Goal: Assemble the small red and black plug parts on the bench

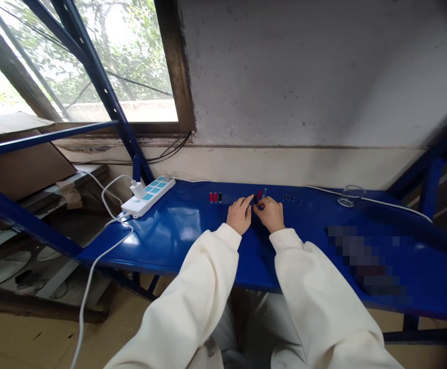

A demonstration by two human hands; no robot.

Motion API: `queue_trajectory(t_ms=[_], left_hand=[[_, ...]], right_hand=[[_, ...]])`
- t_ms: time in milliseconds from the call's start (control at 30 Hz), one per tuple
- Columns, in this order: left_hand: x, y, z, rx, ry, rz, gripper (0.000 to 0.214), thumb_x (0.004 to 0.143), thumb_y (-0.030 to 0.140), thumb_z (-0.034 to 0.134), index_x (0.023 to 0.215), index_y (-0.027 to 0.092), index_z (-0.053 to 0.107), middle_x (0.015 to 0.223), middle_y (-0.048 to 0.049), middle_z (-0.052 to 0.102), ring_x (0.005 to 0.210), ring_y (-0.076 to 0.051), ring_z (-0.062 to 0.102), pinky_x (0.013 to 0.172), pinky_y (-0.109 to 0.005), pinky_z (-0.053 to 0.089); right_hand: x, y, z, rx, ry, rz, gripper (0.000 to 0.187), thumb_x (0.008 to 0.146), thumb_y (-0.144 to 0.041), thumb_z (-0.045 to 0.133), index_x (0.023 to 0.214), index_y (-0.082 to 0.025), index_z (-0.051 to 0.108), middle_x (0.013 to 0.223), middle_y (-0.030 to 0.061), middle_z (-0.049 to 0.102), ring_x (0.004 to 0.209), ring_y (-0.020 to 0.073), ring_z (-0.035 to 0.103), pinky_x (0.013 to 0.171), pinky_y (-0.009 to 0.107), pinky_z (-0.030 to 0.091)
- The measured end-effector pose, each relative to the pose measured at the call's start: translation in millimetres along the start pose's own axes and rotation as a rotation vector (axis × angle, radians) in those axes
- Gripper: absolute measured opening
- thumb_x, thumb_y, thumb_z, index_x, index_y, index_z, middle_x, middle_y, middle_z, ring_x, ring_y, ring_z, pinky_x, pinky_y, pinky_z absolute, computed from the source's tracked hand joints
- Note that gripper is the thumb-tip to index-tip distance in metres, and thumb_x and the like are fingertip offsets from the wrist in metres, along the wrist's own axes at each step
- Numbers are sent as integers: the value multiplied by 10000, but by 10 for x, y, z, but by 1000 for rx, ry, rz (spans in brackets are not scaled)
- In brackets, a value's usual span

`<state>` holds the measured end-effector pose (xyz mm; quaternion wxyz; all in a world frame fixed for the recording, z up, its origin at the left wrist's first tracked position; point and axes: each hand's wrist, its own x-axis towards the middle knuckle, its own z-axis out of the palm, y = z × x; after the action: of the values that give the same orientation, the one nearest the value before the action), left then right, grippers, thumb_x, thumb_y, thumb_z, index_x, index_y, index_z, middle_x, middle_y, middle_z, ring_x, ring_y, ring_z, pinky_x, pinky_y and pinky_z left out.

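Both my hands are close together over the middle of the blue table [169, 225]. My left hand [240, 215] is closed, its fingers bent together towards the right. Beside it my right hand [271, 213] makes a pinch. Whatever the fingertips hold is too small and hidden to name; a small dark piece [256, 198] shows between the hands. Just beyond the right fingers lie a small red cylinder [259, 195] and a clear one [264, 192]. Left of my hands are two red cylinders [213, 197] and a black one [220, 197], side by side. Several tiny pieces [288, 198] lie to the right.
A white power strip [148, 197] with a plug and cable lies at the left end. At the right are a clear glass [346, 202], a white cable [396, 205] and a blurred dark object [365, 261]. Behind the table rises the wall [285, 92]; blue frame posts flank it.
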<state>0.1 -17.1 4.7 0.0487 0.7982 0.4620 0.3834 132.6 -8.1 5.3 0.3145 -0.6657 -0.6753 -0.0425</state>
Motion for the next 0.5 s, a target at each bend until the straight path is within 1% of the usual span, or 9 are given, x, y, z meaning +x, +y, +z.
queue_trajectory(t_ms=[133, 300, 500], left_hand=[[-2, -6, 5, 19, -5, 6, 411, 858, 213, 334, 1260, 244, 410, 1142, -61, 524, 995, -182, 497, 817, -310, 394], [-3, -8, 6, 45, -8, 12, 411, 858, 193, 325, 1253, 243, 427, 1117, -55, 538, 974, -171, 502, 818, -304, 389], [-2, 12, -15, 84, -17, 32, 417, 854, 179, 321, 1248, 252, 436, 1081, -44, 553, 940, -161, 509, 777, -292, 384]], right_hand=[[-1, 3, 9, 7, 8, -1, 186, 760, -311, 472, 676, -169, 559, 766, 33, 574, 719, 150, 513, 634, 274, 226], [-7, 16, 20, 40, 43, 0, 164, 733, -302, 504, 651, -169, 555, 737, 15, 563, 700, 140, 505, 630, 274, 222], [-2, 19, 23, 63, 86, 7, 183, 734, -312, 503, 644, -165, 563, 722, 22, 560, 693, 145, 500, 623, 274, 221]])
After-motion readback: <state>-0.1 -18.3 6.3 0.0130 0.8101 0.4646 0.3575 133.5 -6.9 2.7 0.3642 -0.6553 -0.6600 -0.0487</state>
